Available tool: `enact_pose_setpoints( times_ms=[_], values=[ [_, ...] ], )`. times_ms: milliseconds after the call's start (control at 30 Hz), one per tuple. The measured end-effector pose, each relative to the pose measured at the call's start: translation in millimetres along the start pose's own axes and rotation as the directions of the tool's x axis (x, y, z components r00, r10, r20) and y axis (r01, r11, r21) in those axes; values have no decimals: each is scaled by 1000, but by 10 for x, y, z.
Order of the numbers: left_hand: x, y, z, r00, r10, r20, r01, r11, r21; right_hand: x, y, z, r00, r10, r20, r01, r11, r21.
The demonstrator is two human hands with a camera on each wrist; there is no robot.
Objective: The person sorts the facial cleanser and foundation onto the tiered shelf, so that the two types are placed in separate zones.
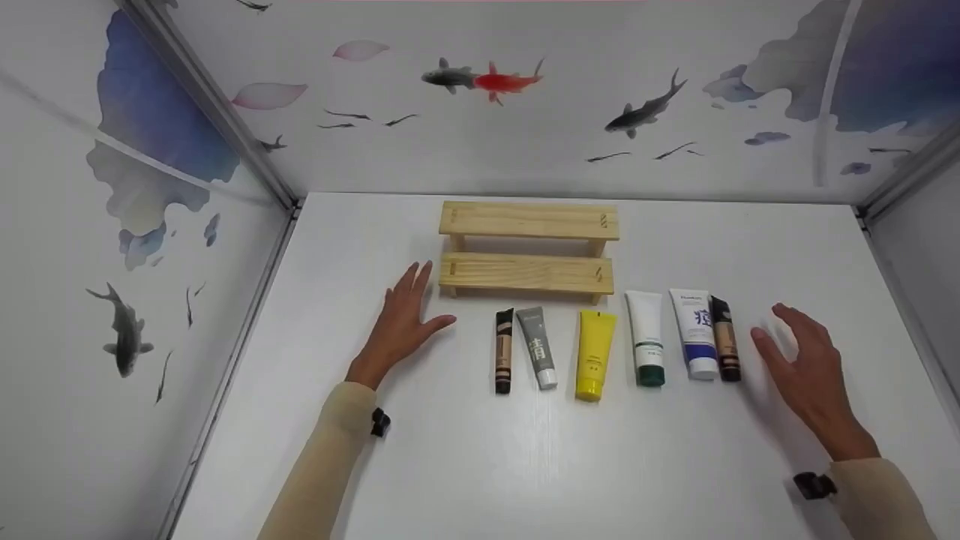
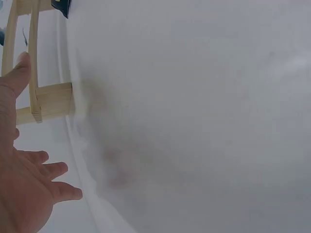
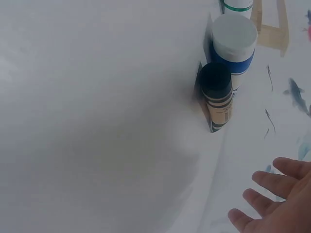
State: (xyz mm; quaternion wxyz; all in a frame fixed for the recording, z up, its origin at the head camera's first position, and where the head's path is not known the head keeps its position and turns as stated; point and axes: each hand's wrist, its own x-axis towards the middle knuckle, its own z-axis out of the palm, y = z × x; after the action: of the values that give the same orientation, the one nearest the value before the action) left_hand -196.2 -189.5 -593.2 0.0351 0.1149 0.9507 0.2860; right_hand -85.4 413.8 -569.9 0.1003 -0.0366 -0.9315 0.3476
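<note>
My left hand (image 1: 401, 319) is held with fingers spread, left of a two-tier wooden rack (image 1: 526, 272); it holds nothing. On the other side, my right hand (image 1: 810, 371) has relaxed, slightly bent fingers around nothing. Nearest to it lies a black-and-tan tube (image 1: 726, 337), beside a white tube with a blue band (image 1: 692, 330). Further left are a white tube with a green cap (image 1: 646, 337), a yellow tube (image 1: 595, 354), a grey tube (image 1: 537, 346) and another black-and-tan tube (image 1: 504, 351). All lie in a row before the rack, caps toward me.
The white table (image 1: 480, 465) is bounded by a back wall (image 1: 525, 150) printed with fish and petals, and by a left side wall (image 1: 60, 247). A wall panel (image 1: 922, 202) also stands at the right. Each sleeve carries a small black clip near the wrist.
</note>
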Motion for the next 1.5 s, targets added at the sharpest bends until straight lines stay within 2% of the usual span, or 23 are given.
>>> enact_pose_setpoints(
  times_ms=[133,300,600,867,1267,1500],
  values=[
    [27,-9,26,1000,-27,-8,26,997,-73,-3,-38,21,999,33,-2,-33,999,37],
    [80,-29,53,998,-50,-31,44,981,-187,-22,-83,25,998,65,2,-65,997,39],
    [153,-28,118,996,-86,-40,71,959,-275,-37,-91,59,990,133,36,-135,990,47],
    [221,60,146,986,-153,-71,114,916,-385,-12,-122,108,971,224,89,-229,972,53],
    [279,117,320,979,-170,-111,95,869,-486,-34,-175,245,938,311,153,-329,939,105],
    [307,82,371,977,-168,-133,80,862,-500,-29,-185,331,926,340,166,-362,923,129]
  ],
)
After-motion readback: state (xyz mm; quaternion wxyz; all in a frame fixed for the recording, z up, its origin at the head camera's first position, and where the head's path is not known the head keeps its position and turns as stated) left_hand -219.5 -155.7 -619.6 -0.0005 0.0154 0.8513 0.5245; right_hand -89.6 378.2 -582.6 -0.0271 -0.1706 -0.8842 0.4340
